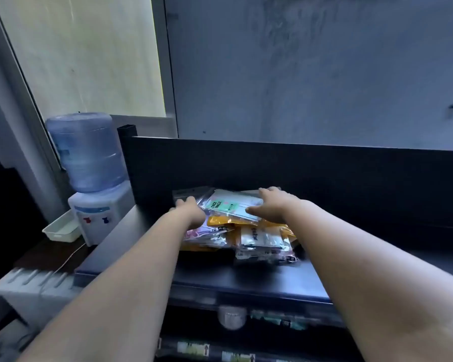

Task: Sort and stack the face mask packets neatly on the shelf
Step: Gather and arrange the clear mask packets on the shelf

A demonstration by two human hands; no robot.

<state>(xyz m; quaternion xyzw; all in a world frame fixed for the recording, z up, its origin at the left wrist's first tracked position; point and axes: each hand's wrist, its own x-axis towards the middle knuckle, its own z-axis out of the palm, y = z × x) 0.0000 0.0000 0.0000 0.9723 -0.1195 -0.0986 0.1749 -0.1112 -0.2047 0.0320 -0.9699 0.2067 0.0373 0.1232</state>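
Goods inspected: pile of face mask packets [242, 231], loosely heaped with edges out of line.
Location: on the dark top shelf [141, 246], toward its far side, near the back panel.
Top item: green-labelled packet [224, 205] at the far end of the pile, overlapping an orange packet [249, 221]. Clear and pink-printed packets splay toward the near edge.
Left hand: left hand [190, 208] touches the left edge of the green-labelled packet. The fingers bend over its far-left corner, but blur leaves it unclear whether they grip or merely rest.
Right hand: right hand [273, 203] lies flat on the right side of the same packet, fingers straight and spread, thumb on its face.
Step in hand (judged): squaring the top packet between both hands.
Recommended method: press inward evenly from left and right, palms low. Draw the packet back over the heap until edges align (glossy film is likely to slide, so light downward pressure helps). Group like colours next.
Surroundings: water dispenser [94, 178] stands left of the shelf, well apart from the pile.
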